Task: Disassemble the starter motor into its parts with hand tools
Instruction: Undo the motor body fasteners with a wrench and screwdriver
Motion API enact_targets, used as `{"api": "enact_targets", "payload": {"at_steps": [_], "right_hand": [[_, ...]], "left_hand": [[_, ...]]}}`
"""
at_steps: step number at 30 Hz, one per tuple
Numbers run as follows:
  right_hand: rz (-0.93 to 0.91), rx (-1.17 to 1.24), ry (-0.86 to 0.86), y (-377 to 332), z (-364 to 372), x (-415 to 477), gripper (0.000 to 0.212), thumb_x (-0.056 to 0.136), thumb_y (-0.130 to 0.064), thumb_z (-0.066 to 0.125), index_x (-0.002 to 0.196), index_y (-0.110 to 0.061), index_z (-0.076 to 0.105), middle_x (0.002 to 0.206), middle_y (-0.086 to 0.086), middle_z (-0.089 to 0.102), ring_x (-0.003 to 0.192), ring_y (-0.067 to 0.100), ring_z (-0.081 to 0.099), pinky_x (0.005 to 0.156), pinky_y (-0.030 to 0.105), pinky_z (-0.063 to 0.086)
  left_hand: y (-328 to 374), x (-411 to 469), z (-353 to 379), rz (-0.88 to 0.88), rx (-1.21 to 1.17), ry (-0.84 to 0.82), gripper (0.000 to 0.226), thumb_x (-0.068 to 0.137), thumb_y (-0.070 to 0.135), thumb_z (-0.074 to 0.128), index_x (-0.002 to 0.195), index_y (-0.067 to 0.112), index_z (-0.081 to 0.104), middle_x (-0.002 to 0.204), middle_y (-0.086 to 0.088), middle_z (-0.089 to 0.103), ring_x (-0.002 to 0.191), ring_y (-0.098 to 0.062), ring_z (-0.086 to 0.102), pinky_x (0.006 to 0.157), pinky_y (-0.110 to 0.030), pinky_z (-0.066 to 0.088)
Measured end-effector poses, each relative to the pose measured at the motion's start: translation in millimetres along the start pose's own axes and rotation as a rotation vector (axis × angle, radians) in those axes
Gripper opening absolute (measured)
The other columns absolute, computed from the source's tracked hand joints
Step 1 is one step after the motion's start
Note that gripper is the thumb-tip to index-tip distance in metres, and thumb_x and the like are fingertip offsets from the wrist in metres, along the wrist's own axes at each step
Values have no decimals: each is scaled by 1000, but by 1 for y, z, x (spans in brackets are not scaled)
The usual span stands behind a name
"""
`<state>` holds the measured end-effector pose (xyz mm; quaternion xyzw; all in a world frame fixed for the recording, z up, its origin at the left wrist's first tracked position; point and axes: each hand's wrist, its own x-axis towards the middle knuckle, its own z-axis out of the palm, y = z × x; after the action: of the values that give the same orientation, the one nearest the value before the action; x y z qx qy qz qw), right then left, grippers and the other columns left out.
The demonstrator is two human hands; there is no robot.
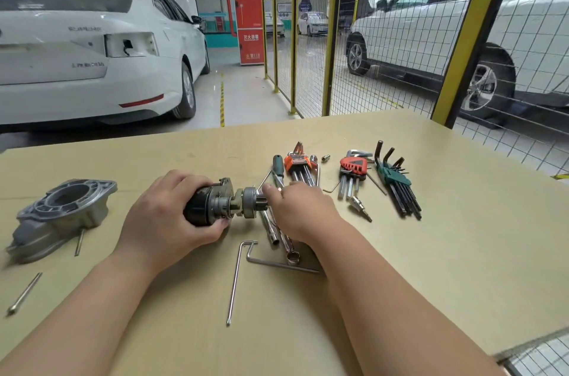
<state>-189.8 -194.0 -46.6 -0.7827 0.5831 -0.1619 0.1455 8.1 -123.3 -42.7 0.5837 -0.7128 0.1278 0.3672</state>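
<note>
The starter motor lies on its side on the wooden table, a black cylinder with a grey geared shaft pointing right. My left hand grips the black body from the left. My right hand pinches the pinion gear at the shaft's right end, thumb on top. The removed grey aluminium nose housing sits at the table's left. Two long through bolts lie loose, one beside the housing and one nearer the front left.
Under my right hand lie sockets wrenches and a spanner. A long L-shaped hex key lies in front. Hex key sets in orange, red and green holders lie behind, with a green-handled screwdriver and a bit.
</note>
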Motion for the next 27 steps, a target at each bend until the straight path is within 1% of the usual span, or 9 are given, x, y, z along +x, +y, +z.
{"api": "enact_targets", "payload": {"at_steps": [2,6,8,11,17,19,22,24,27], "right_hand": [[67,-61,-10,8,-5,2,48,96,-47,19,111,-21,56,121,14,54,115,37,44,99,55,31],[245,-96,-44,30,-21,8,48,95,-46,25,121,-15,52,128,12,51,121,35,41,103,52,29],[300,-100,-48,38,-26,10,41,93,-36,32,122,-13,51,128,12,50,120,34,42,103,50,30],[345,12,-24,47,-32,12,32,87,-20,40,112,-12,56,116,11,58,111,33,49,100,45,37],[349,126,10,55,-38,13,32,83,-10,40,109,-13,59,104,14,59,104,35,51,97,44,41],[339,131,4,54,-37,13,35,82,-9,40,112,-13,58,107,13,60,104,34,51,97,45,41],[308,120,28,50,-37,14,38,83,-10,41,116,-14,58,113,12,60,109,34,50,99,45,39],[271,103,48,46,-36,13,39,84,-10,40,118,-15,58,116,11,60,109,33,51,98,44,40],[187,70,64,42,-35,11,36,83,-10,38,113,-15,59,110,10,62,103,32,55,94,42,44]], "left_hand": [[0,-1,0,1,2,1,55,57,55,61,99,19,66,96,2,60,86,-24,58,72,-39,51],[0,0,-1,14,22,-8,56,58,56,60,98,18,67,95,2,60,86,-24,59,71,-37,51],[0,1,-2,8,36,-17,56,57,57,60,99,21,67,95,4,60,86,-21,58,70,-34,50],[-3,0,-5,-2,57,-30,56,55,59,59,99,25,66,96,8,59,87,-19,58,68,-32,50],[-23,2,-19,-63,30,-33,52,54,58,62,96,28,64,94,11,58,87,-19,58,71,-39,51],[-31,2,-25,-98,7,-44,48,54,54,67,96,31,63,93,13,57,87,-17,57,74,-37,49],[-42,1,-33,-140,-28,-86,44,58,36,85,94,37,59,93,17,57,89,-13,54,76,-33,44],[-46,1,-36,-156,-30,-101,47,59,26,88,93,37,59,93,19,57,89,-9,52,76,-28,40],[-47,1,-37,-179,-33,-123,44,59,28,86,93,37,60,93,21,57,86,0,49,74,-19,36]]}}
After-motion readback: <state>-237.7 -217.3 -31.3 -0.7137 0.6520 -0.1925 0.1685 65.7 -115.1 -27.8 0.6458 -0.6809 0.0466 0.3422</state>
